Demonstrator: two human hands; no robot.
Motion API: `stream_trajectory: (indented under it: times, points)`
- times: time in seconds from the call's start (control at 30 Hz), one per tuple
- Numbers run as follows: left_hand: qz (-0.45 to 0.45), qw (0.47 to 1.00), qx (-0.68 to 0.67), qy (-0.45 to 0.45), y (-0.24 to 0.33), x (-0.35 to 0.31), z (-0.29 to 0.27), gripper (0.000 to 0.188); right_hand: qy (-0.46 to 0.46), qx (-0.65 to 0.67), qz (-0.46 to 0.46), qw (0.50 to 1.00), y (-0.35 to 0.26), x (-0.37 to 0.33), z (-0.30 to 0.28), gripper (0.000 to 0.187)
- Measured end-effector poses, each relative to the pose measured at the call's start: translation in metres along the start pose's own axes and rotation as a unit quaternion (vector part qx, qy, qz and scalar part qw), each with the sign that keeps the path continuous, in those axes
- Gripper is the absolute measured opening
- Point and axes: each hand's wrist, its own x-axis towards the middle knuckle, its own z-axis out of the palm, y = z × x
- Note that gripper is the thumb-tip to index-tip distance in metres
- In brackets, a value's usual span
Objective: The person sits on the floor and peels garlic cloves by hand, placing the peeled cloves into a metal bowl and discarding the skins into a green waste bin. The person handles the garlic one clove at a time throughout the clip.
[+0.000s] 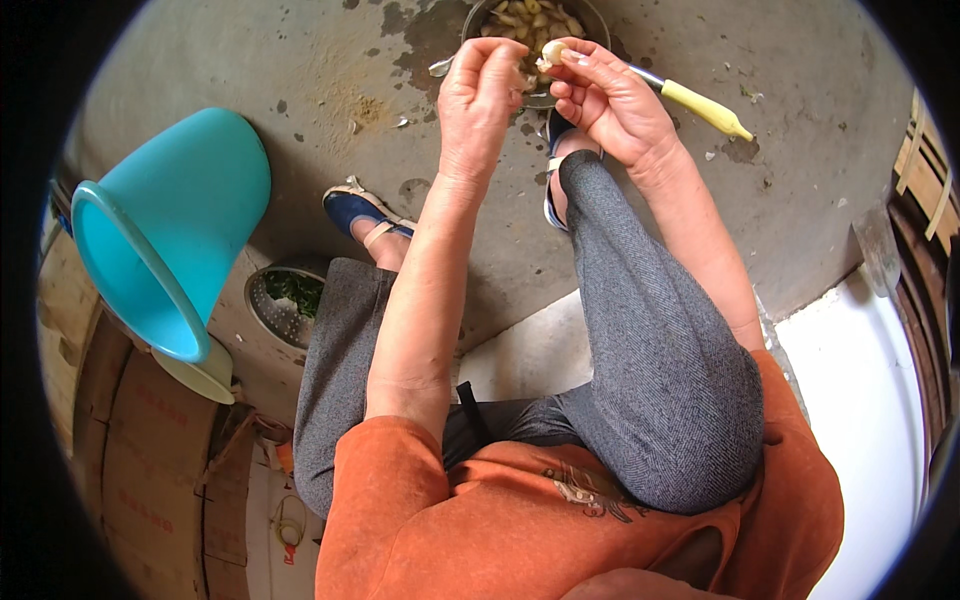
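Looking down, we find a round bowl (604, 28) holding many pale cloves (510, 20); above it, our right hand (625, 112) pinches a single clove (553, 53) between thumb and fingers; our left hand (480, 100) curls just beside it, fingertips drawn together, though we cannot tell whether they grip anything; husk-like scraps (402, 122) dot the floor (330, 60), so peeling seems well under way, with this clove perhaps unfinished; how many others remain unpeeled, we cannot tell.

Now the grey floor (300, 55) carries a round bowl (603, 27) of pale pieces (516, 21), dark spots (412, 187) around it, a sandy patch (360, 108) and white scraps (402, 122) to its left, and, farther left, a turquoise bucket (195, 185) and a holed colander (284, 326) of greens (297, 290)!
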Motion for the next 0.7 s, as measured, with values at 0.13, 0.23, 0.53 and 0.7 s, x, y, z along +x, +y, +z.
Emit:
stream_trajectory:
  times: [0.13,0.23,0.53,0.7]
  points:
    - [0.084,0.995,0.056,0.009,-0.015,0.004,0.009,0.016,0.044,-0.048,-0.035,0.997,0.004,-0.001,0.009,0.017]
    - [0.082,0.996,0.047,0.002,-0.011,0.004,0.010,0.014,0.059,-0.069,-0.044,0.995,0.003,-0.001,0.005,0.016]
    - [0.157,0.974,0.164,0.002,-0.012,0.007,0.002,0.008,0.059,-0.168,-0.091,0.980,0.002,-0.004,0.016,0.019]
    - [0.175,0.958,0.226,-0.004,-0.010,0.005,0.003,0.008,0.052,-0.224,-0.068,0.971,-0.003,-0.003,0.006,0.019]
